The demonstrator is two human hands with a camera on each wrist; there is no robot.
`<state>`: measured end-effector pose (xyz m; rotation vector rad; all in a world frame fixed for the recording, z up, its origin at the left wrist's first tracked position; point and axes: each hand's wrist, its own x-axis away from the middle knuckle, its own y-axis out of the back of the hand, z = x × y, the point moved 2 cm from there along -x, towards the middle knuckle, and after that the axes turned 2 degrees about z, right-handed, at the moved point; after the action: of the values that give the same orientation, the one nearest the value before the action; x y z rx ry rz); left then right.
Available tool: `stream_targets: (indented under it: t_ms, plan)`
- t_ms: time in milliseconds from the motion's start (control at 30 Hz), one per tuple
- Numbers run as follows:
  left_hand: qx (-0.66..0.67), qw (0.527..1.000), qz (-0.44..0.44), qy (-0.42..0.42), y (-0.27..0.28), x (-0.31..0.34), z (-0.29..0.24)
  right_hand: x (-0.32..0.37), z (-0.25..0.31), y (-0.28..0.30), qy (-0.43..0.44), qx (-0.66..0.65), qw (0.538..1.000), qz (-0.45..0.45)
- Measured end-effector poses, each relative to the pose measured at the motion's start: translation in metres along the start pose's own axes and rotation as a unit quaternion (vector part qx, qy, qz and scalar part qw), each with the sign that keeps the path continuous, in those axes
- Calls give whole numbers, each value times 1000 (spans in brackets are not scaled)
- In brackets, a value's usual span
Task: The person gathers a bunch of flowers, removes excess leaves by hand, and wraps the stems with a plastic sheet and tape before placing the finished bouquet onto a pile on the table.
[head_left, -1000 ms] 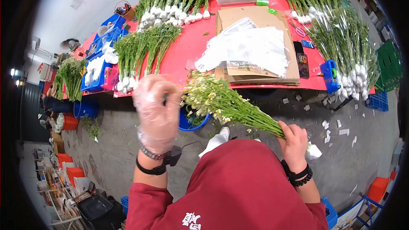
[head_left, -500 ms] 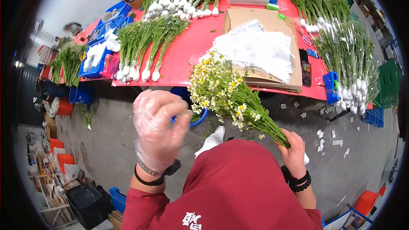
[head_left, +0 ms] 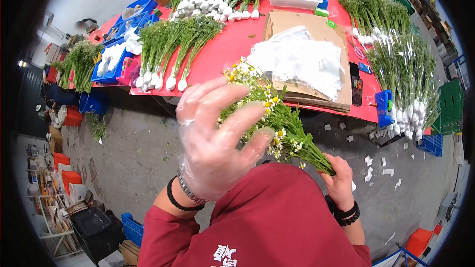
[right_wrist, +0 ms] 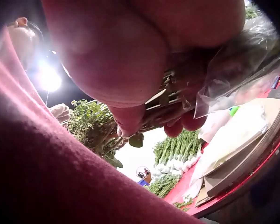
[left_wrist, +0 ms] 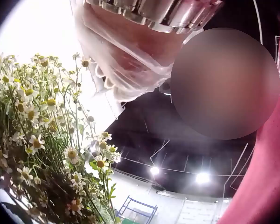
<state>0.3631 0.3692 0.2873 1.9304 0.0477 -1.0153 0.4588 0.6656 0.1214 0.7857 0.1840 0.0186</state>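
Observation:
My right hand grips the lower stems of a bunch of chamomile, its white and yellow flower heads slanting up and left. In the right wrist view, fingers wrap round the stems, with clear plastic film at their lower end. My left hand, in a clear plastic glove, hovers at the flower heads with its fingers apart and hides part of them. The left wrist view has the flower heads close beside the gloved hand.
On the red table lie cardboard sheets under white sleeves. Bunches with white-wrapped ends are at left, sleeved bunches at right. A phone and scissors lie near the right edge. Paper scraps litter the floor.
The left hand has moved right to the flower heads, and its bent fingers have spread. The bunch swung toward me, then held nearly steady in the right hand's grip.

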Motion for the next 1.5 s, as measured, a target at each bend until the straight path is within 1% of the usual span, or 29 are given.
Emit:
stream_targets:
  t_ms: [33, 67, 100, 167, 233, 267, 300, 333, 367, 400, 433, 467, 500, 533, 567, 633, 700, 733, 767, 833, 933, 1133, 1367, 1467, 1500]
  plan:
    - [17, 999, -50, -5, -1, 3, 2, 0, 0, 1, -7, 1, 1000, 6]
    - [31, 997, -67, -36, 3, 11, 10, 1, 0, 1, -14, 2, 1000, 12]
    - [31, 997, -68, -37, 5, 15, 7, 2, -1, 1, -14, 2, 1000, 11]
    - [120, 992, -11, -25, 11, 24, -3, 3, -1, -1, -9, -4, 1000, 3]
    - [203, 969, 139, 24, 10, 23, -19, 2, 1, -2, -6, -4, 1000, -4]
    - [270, 945, 167, 75, -2, 31, -21, 1, 2, -1, -3, -6, 1000, -11]
    - [269, 946, 163, 78, -5, 34, -23, 2, 1, -2, 1, -4, 1000, -8]
    - [333, 911, 201, 140, -9, 38, -23, 3, -2, -4, -9, -11, 1000, -4]
    - [393, 866, 237, 199, -12, 41, -23, 4, -5, -5, -18, -17, 1000, -2]
    - [393, 874, 213, 192, -12, 43, -22, 5, -6, -5, -15, -15, 1000, -1]
    - [393, 874, 210, 193, -9, 42, -19, 6, -7, -6, -20, -16, 1000, 6]
    - [320, 923, 165, 133, -3, 39, -16, 6, -7, -6, -25, -16, 999, 15]
    - [243, 960, 119, 72, 2, 37, -12, 6, -7, -6, -23, -15, 999, 17]
    - [170, 982, 54, 53, 7, 37, -8, 5, -6, -6, -10, -5, 1000, 12]
    - [109, 994, 6, 29, 8, 39, -1, 4, -5, -7, 3, 4, 1000, 6]
    - [-31, 999, -10, 39, 14, 30, 6, 3, 0, -6, 14, 20, 1000, 4]
    - [-71, 995, 54, 43, 26, 16, 14, 3, 3, -6, 24, 34, 999, 3]
    - [-62, 994, 83, 45, 25, 17, 21, 3, 3, -6, 25, 41, 999, 2]
    - [-65, 993, 83, 46, 27, 16, 22, 3, 3, -7, 26, 48, 998, 1]
    - [-48, 990, 117, 56, 30, 14, 23, 4, 1, -7, 29, 57, 998, -3]
    - [-31, 992, 104, 63, 31, 21, 31, 4, 1, -8, 30, 70, 997, -6]
    - [-63, 988, 121, 67, 27, 28, 35, 5, -1, -10, 35, 78, 996, -9]
    - [-55, 988, 127, 71, 23, 31, 44, 2, 0, -11, 30, 91, 995, 1]
    - [-19, 987, 136, 79, 20, 36, 52, 2, -1, -12, 30, 95, 995, 2]
    - [18, 987, 130, 97, 18, 38, 55, 2, -1, -13, 27, 98, 995, 4]
